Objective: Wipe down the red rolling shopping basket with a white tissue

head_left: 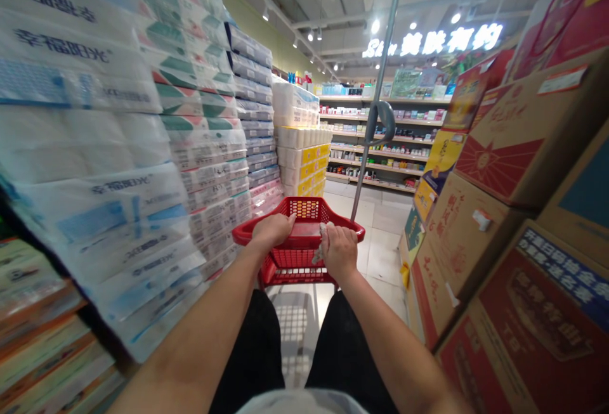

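Note:
A red shopping cart stands right in front of me, its basket with a mesh front panel. My left hand is closed around the left part of the cart's handle. On the right part of the same handle, my right hand is wrapped, and a crumpled pale cloth or tissue sticks out between it and the handle. A grey pole with a grey plastic loop rises from the cart's right side.
Tall stacks of wrapped paper packs line the left side. Stacked cardboard cartons rise on the right. A tiled aisle floor runs between them towards shelves of small goods at the back.

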